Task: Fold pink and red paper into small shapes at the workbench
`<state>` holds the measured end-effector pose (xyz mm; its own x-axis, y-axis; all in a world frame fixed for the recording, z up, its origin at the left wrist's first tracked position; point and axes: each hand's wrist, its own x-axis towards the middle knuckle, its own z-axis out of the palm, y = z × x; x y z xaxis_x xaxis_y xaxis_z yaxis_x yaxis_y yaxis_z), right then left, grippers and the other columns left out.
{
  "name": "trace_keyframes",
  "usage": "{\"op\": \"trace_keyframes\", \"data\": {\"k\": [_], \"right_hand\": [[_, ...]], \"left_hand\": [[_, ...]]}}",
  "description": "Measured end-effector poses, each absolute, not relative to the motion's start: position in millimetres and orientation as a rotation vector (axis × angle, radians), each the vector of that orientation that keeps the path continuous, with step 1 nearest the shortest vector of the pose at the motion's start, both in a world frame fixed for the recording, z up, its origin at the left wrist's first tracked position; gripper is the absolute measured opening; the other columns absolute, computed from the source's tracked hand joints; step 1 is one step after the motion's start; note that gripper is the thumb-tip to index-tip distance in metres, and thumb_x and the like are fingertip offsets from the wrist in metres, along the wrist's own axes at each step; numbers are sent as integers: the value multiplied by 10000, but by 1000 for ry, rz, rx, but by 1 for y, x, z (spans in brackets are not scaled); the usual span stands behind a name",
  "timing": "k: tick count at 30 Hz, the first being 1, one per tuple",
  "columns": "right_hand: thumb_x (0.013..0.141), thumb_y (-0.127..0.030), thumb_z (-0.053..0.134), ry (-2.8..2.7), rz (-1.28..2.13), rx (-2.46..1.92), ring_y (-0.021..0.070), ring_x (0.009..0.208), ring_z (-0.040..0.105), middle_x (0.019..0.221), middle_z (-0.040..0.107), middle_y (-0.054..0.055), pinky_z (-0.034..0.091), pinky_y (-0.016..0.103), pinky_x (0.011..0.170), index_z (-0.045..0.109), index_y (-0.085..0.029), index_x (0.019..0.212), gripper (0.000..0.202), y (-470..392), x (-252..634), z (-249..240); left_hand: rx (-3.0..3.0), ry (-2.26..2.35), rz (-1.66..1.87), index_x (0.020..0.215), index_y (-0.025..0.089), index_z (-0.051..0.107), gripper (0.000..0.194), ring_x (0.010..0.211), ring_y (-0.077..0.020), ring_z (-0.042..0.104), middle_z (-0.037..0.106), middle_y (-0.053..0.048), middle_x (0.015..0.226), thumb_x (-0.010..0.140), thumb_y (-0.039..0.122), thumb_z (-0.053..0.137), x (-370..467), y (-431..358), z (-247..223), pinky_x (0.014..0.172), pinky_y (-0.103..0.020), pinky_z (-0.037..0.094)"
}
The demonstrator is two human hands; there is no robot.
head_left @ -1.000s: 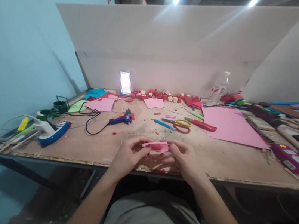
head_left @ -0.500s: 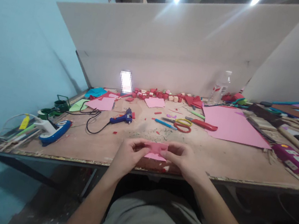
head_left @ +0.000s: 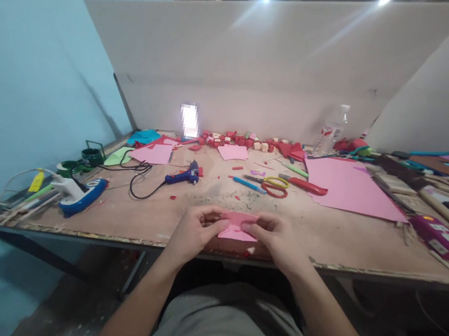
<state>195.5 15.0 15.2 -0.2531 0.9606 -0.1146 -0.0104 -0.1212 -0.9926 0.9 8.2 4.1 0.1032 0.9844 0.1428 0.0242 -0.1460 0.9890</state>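
With its ends clamped in the grip of the left hand [head_left: 196, 230] and right hand [head_left: 279, 241], the pink piece [head_left: 236, 234] is apparently already creased but not closed up, near the front of the surface [head_left: 134, 225].

The wooden table [head_left: 135, 219] is light brown. At its near edge, the small paper [head_left: 238, 235] is pink, a bit darker on top. The glue gun [head_left: 182, 177] is dark blue. The scissors [head_left: 265, 183] have one yellow loop and one orange-red loop. The pen [head_left: 249, 185] is bright blue and the knife handle [head_left: 307, 186] is red. By the back edge, the little blocks [head_left: 211, 141] are red and cream. Toward the right, the big sheet [head_left: 349, 188] is plain pink. The bottle label [head_left: 327, 133] looks red and white, but it's blurry.
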Motion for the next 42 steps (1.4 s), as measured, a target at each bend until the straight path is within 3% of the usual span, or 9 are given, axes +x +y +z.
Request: {"op": "trace_keyframes", "data": {"k": [7, 10, 15, 18, 22, 26, 30, 37, 42], "right_hand": [[670, -380, 787, -1293, 1473, -1185, 104, 469, 516, 647, 694, 21, 429, 223, 439, 832, -151, 918, 340, 16, 197, 14], [646, -332, 763, -1302, 1410, -1186, 149, 542, 590, 676, 743, 47, 463, 246, 496, 851, -165, 853, 281, 16, 197, 15], [617, -249, 705, -1338, 1303, -1158, 211, 739, 679, 782, 800, 55, 511, 279, 667, 860, -204, 771, 223, 14, 197, 19], [605, -216, 643, -1343, 1280, -1154, 193, 691, 655, 731, 786, 36, 490, 266, 633, 861, -210, 761, 268, 13, 197, 20], [616, -195, 598, -1338, 1314, -1156, 138, 532, 553, 627, 726, 11, 423, 232, 501, 860, -197, 801, 321, 14, 197, 16], [691, -250, 661, -1304, 1382, -1128, 123, 538, 569, 761, 757, 26, 445, 222, 496, 837, -190, 1004, 365, 17, 199, 9], [777, -441, 735, -1286, 1476, -1094, 159, 588, 652, 763, 746, 57, 514, 248, 543, 777, -162, 1155, 472, 18, 201, 8], [695, -533, 851, -1299, 1483, -1151, 105, 485, 535, 640, 653, -1, 457, 210, 444, 776, -160, 852, 412, 17, 196, 12], [697, -535, 845, -1299, 1463, -1163, 100, 497, 531, 657, 655, 7, 446, 200, 435, 773, -151, 846, 418, 17, 197, 12]], "left_hand": [[1350, 1074, 1266, 765, 146, 781, 137, 598, -146, 633, 723, -20, 651, 675, 250, 780, 0, 10, 7, 578, -230, 481], [1332, 1064, 1278, 722, 153, 770, 114, 605, -144, 636, 719, -22, 671, 686, 259, 753, -1, 10, 8, 575, -227, 496], [1324, 1044, 1250, 832, 156, 778, 221, 595, -158, 651, 696, -21, 677, 810, 355, 684, -4, 7, 7, 563, -246, 525], [1346, 1048, 1247, 857, 147, 776, 282, 619, -161, 655, 710, -33, 708, 839, 419, 704, -4, 6, 7, 555, -237, 504], [1368, 1065, 1267, 823, 138, 773, 234, 710, -167, 664, 734, -42, 769, 748, 358, 808, -2, 8, 8, 627, -235, 517], [1351, 1097, 1308, 956, 138, 777, 330, 713, -149, 650, 706, -21, 756, 727, 369, 832, -2, 11, 5, 649, -229, 504], [1326, 1136, 1340, 985, 134, 766, 411, 730, -160, 669, 706, -28, 788, 706, 424, 849, -1, 12, 2, 669, -246, 525], [1357, 1139, 1280, 995, 133, 778, 394, 756, -181, 672, 729, -46, 809, 718, 407, 834, 0, 10, 4, 702, -262, 528], [1417, 1117, 1159, 737, 129, 760, 361, 655, -155, 592, 686, -24, 692, 802, 484, 754, 0, 10, 8, 624, -243, 464]]}}
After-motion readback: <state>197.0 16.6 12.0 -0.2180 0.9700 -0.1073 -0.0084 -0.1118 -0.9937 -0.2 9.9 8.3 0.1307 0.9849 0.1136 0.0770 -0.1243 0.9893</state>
